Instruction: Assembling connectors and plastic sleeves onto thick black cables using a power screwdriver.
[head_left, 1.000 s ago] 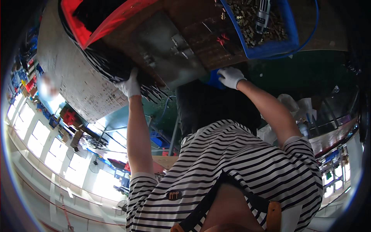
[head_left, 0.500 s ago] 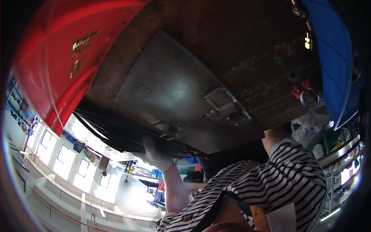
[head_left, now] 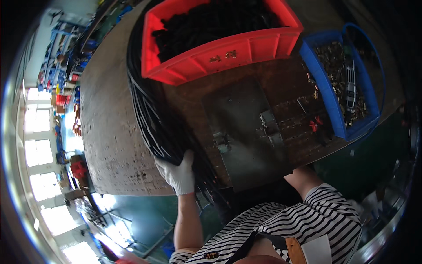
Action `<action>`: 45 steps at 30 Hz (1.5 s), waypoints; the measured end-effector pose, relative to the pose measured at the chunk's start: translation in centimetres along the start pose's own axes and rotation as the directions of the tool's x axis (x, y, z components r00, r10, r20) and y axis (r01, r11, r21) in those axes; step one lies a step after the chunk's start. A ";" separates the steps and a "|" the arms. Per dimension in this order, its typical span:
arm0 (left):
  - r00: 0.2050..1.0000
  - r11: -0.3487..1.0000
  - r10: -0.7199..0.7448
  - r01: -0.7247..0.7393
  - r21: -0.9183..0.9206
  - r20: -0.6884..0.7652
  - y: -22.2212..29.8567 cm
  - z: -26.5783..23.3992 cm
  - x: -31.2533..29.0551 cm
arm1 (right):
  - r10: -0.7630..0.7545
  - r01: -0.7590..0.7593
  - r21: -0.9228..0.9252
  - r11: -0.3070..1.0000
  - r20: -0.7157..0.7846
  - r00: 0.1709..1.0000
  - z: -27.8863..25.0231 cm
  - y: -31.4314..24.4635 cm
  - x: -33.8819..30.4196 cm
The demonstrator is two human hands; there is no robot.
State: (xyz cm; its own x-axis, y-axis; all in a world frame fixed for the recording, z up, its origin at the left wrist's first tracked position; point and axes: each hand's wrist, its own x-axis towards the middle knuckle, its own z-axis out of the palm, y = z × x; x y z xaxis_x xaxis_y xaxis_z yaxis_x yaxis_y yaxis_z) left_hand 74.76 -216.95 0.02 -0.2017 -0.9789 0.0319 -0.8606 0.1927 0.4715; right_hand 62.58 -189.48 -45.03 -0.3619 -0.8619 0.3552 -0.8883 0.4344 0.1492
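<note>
My left hand, in a white glove, is at the table's near edge. Its thumb lies over a bundle of long black cables and the fingers curl round the outer side. The cables run from beside the red bin down toward me, and their coppery ends reach the table's front edge. A dark metal plate with small metal fittings lies right of them. My right forearm goes behind the plate's near right corner, so my right hand is hidden.
At the back stands a red bin full of black pieces. A blue bin of brass-coloured fittings, with a metal tool on top, stands at the right. Something small and red lies near it on the wooden table.
The view has swung, so bins and plate sit differently in it. My left hand, blurred by the cables before, is now clearly closed round the bundle.
</note>
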 end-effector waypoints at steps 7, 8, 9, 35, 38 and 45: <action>0.969 0.971 0.230 -0.235 0.048 0.087 0.6 0.3 1.4 | -0.364 0.305 -0.390 0.869 -0.085 0.928 -3.2 -1.1 0.1; 0.979 0.975 0.199 -0.203 0.091 0.048 -1.5 -0.9 1.5 | -0.442 0.379 -0.343 0.859 -0.124 0.888 -9.3 -1.1 0.4; 0.981 0.974 0.195 -0.196 0.114 0.024 -2.7 -1.8 1.4 | -0.213 0.169 0.325 0.930 0.105 0.971 -16.9 -0.5 3.9; 0.906 0.951 0.298 -0.254 -0.179 0.300 -12.8 -6.2 4.0 | 0.187 -0.364 0.457 0.811 0.388 0.903 -35.1 -3.7 35.9; 0.911 0.946 0.316 -0.282 -0.158 0.264 -12.8 -6.1 4.2 | 0.135 -0.328 0.489 0.808 0.388 0.912 -35.6 -5.0 34.7; 0.951 0.959 0.282 -0.275 -0.069 0.127 -11.5 -6.1 2.8 | 0.121 -0.232 0.671 0.704 0.209 0.970 -34.6 -5.0 31.1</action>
State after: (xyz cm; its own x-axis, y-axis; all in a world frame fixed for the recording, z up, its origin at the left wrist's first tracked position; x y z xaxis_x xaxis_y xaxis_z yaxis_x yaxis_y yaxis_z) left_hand 86.98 -222.32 0.08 -0.4937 -0.8682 0.0509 -0.7375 0.4489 0.5045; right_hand 65.58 -209.45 -2.82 -0.5179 -0.8384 0.1701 -0.7312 0.3306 -0.5967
